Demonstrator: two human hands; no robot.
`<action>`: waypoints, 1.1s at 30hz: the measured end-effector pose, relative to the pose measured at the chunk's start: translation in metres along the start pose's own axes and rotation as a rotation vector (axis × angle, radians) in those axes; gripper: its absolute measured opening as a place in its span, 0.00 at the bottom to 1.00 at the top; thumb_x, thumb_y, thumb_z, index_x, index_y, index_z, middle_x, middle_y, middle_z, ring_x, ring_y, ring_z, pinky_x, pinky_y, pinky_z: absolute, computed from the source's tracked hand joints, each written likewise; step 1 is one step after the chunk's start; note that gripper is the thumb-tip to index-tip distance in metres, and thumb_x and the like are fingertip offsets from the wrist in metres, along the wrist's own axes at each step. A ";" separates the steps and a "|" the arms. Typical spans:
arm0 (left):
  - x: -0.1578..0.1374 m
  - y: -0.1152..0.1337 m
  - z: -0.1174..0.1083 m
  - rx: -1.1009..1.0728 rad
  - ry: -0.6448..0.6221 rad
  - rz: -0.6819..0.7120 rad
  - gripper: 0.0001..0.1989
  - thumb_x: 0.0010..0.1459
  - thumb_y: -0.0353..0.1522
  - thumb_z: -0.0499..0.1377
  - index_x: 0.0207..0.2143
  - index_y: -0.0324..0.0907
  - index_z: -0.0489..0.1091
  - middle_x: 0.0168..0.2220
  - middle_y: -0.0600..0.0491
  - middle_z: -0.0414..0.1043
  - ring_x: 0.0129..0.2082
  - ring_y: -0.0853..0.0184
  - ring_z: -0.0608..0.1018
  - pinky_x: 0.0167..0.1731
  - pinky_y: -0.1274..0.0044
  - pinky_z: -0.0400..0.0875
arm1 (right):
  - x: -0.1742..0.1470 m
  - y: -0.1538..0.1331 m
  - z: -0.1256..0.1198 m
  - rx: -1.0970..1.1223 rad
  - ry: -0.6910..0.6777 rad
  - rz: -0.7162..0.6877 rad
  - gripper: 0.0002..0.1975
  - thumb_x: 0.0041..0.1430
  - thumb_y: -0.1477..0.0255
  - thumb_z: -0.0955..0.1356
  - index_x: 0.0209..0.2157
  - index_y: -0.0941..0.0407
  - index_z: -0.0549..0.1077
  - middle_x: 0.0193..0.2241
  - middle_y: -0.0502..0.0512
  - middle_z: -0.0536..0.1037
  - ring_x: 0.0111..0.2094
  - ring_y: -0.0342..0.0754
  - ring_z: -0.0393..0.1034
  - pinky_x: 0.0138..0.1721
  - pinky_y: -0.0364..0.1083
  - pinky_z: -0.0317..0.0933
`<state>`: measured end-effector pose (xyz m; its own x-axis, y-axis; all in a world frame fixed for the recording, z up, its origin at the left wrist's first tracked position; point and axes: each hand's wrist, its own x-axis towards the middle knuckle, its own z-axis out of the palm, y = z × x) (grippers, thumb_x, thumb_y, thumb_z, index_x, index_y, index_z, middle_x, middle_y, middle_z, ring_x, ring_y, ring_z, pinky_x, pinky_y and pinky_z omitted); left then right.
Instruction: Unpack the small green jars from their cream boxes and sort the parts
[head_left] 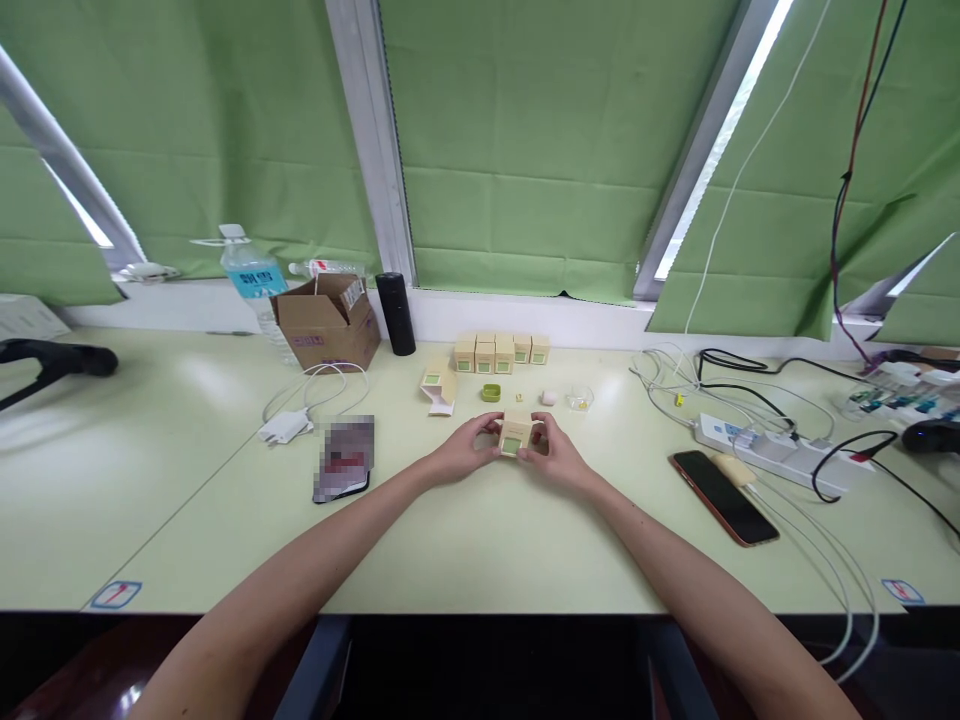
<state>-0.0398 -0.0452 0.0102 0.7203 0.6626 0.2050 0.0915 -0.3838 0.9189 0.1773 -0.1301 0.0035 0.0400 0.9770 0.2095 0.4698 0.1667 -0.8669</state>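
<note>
You have a small kraft box (515,430) over the tabletop (487,545): your left hand (466,450) clamps it at nine o'clock, your right hand (561,457) at three. Near it, a small green dish (490,393) lies at eleven and a clear round dish (589,398) at two. Farther toward eleven, more kraft boxes (484,357) stand; a brown cardboard carton (337,348) sits well apart at ten.

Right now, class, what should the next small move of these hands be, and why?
Perhaps steady the small box with the left hand while the right hand feels for a top flap: both hands hold its sides, and a similar-looking open box stands farther back to the left.
</note>
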 end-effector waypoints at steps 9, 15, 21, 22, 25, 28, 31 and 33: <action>0.015 0.024 0.018 -0.290 0.132 -0.074 0.35 0.49 0.44 0.73 0.55 0.42 0.64 0.51 0.43 0.73 0.53 0.54 0.76 0.51 0.64 0.72 | -0.003 -0.010 0.007 0.713 -0.051 0.018 0.26 0.56 0.55 0.75 0.49 0.50 0.65 0.42 0.55 0.79 0.36 0.50 0.76 0.32 0.47 0.68; -0.006 0.026 0.050 -0.061 0.253 0.029 0.30 0.53 0.39 0.70 0.54 0.46 0.60 0.52 0.46 0.68 0.50 0.59 0.74 0.47 0.66 0.72 | -0.013 -0.023 0.010 0.782 -0.077 0.080 0.28 0.52 0.59 0.78 0.51 0.50 0.70 0.51 0.58 0.76 0.43 0.53 0.76 0.40 0.50 0.71; -0.008 0.012 0.035 -0.215 0.224 0.168 0.20 0.67 0.45 0.56 0.55 0.47 0.59 0.54 0.46 0.64 0.48 0.63 0.72 0.48 0.68 0.70 | -0.009 -0.031 -0.003 1.012 -0.069 0.131 0.22 0.61 0.53 0.71 0.48 0.52 0.70 0.35 0.55 0.79 0.29 0.47 0.71 0.27 0.45 0.64; -0.007 0.008 0.033 -0.221 0.233 0.163 0.20 0.67 0.46 0.55 0.55 0.47 0.59 0.53 0.46 0.64 0.48 0.63 0.72 0.48 0.69 0.70 | -0.008 -0.031 -0.005 1.046 -0.081 0.156 0.21 0.62 0.52 0.69 0.48 0.52 0.70 0.34 0.55 0.79 0.27 0.47 0.70 0.25 0.45 0.62; -0.003 0.002 0.030 -0.190 0.238 0.122 0.20 0.67 0.45 0.56 0.56 0.46 0.60 0.52 0.46 0.66 0.48 0.63 0.72 0.49 0.68 0.69 | -0.007 -0.028 -0.010 1.045 -0.118 0.243 0.22 0.64 0.50 0.64 0.47 0.53 0.70 0.32 0.56 0.78 0.21 0.45 0.63 0.20 0.44 0.54; -0.004 0.003 0.032 -0.148 0.200 0.097 0.20 0.67 0.44 0.56 0.57 0.46 0.59 0.53 0.45 0.66 0.49 0.62 0.72 0.50 0.67 0.69 | -0.007 -0.025 -0.010 0.924 -0.121 0.292 0.26 0.62 0.46 0.60 0.46 0.53 0.69 0.30 0.56 0.76 0.17 0.44 0.56 0.16 0.44 0.45; -0.007 0.009 0.033 -0.107 0.145 0.091 0.20 0.68 0.43 0.55 0.58 0.48 0.58 0.53 0.46 0.66 0.51 0.62 0.72 0.52 0.67 0.69 | -0.008 -0.026 -0.008 0.827 -0.116 0.290 0.32 0.61 0.41 0.56 0.47 0.52 0.69 0.29 0.57 0.77 0.17 0.45 0.55 0.17 0.45 0.44; -0.008 0.011 0.034 -0.089 0.131 0.089 0.20 0.69 0.43 0.54 0.58 0.48 0.58 0.54 0.46 0.66 0.51 0.62 0.72 0.52 0.66 0.69 | -0.009 -0.029 -0.006 0.803 -0.124 0.277 0.35 0.61 0.39 0.54 0.48 0.53 0.69 0.31 0.59 0.78 0.18 0.46 0.57 0.18 0.45 0.46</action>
<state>-0.0215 -0.0768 0.0074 0.6269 0.7089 0.3232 -0.0339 -0.3896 0.9204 0.1689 -0.1441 0.0297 -0.0577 0.9961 -0.0670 -0.3116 -0.0818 -0.9467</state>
